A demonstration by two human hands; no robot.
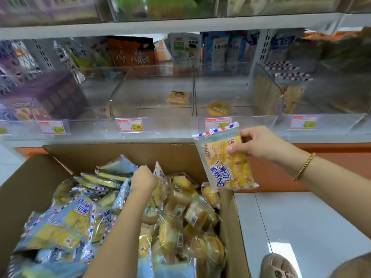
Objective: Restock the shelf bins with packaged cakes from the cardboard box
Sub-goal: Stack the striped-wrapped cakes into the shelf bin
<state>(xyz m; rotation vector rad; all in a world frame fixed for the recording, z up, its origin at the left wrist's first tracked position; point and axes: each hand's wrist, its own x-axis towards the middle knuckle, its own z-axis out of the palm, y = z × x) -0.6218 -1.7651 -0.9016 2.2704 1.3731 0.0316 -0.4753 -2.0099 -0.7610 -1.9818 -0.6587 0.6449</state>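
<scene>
An open cardboard box [36, 183] on the floor is full of packaged cakes [80, 217], blue-and-yellow flat packs on the left and round clear-wrapped ones on the right. My right hand [259, 143] pinches a yellow sliced-cake packet [224, 163] by its upper part, held above the box's far right corner, just below the shelf front. My left hand [143, 178] reaches down into the box and its curled fingers grip a packet edge [159, 174]. The clear shelf bins [152, 125] ahead are nearly bare, with one small cake [178, 97] and one round cake [219, 109] inside.
A bin at the right [281, 93] holds upright packets with the same striped edges. A purple box [50, 95] fills the left bin. Price tags [130, 125] line the bin fronts. Pale floor tiles [301, 227] lie right of the box, with a shoe [278, 266] at the bottom.
</scene>
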